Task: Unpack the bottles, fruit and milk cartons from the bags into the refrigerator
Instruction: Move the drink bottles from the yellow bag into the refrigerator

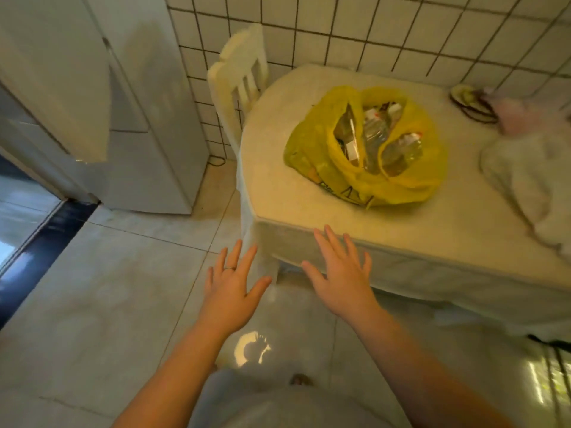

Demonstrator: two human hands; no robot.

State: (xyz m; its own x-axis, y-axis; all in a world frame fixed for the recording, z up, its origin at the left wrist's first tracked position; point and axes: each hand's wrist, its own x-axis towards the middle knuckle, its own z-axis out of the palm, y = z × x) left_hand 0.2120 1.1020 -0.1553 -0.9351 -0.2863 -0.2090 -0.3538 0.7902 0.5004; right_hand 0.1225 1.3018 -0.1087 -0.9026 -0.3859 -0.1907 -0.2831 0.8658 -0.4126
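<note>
- Warm, yellowish indoor light, moderately bright.
- Round white glare on the glossy floor (117,291) at lower centre; more shine at lower right.
- Overall soft blur; wall tiles (386,29) bow near the upper edge.

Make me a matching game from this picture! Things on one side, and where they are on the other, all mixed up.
Things:
1 bag
2 chair
3 fridge
4 ring

Places:
A on the left hand
B at the table's far end, by the wall
C on top of the table
D left of the chair

Pairs: 1-C, 2-B, 3-D, 4-A
</note>
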